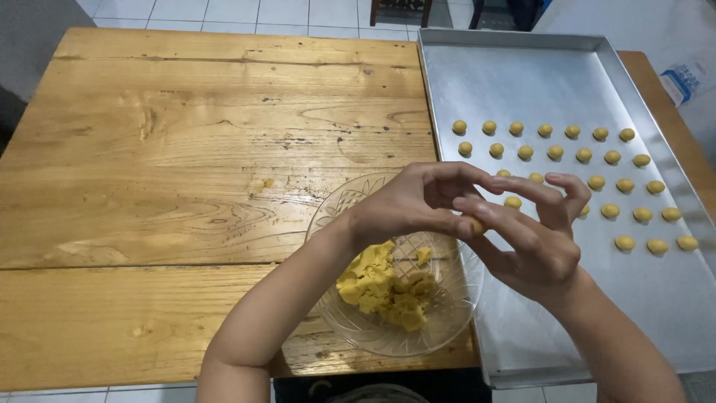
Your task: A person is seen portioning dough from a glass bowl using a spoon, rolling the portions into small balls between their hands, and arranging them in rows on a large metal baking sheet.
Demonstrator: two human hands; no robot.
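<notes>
My left hand [414, 200] and my right hand [533, 231] meet above the edge of a glass bowl [447, 328], fingers curled toward each other. Between their fingertips sits a small piece of yellow dough [477, 225], pinched by both hands. A lump of the same yellow dough [380, 287] lies inside the bowl, below my left wrist. To the right, a metal baking tray [522, 82] carries several small dough balls [611, 157] set in neat rows; some are hidden behind my fingers.
The bowl and tray rest on a wooden table [186, 164]. A dough crumb [268, 182] lies on the wood left of the bowl. A tiled floor and chair legs show beyond the far edge. A white and blue package [690, 78] lies right of the tray.
</notes>
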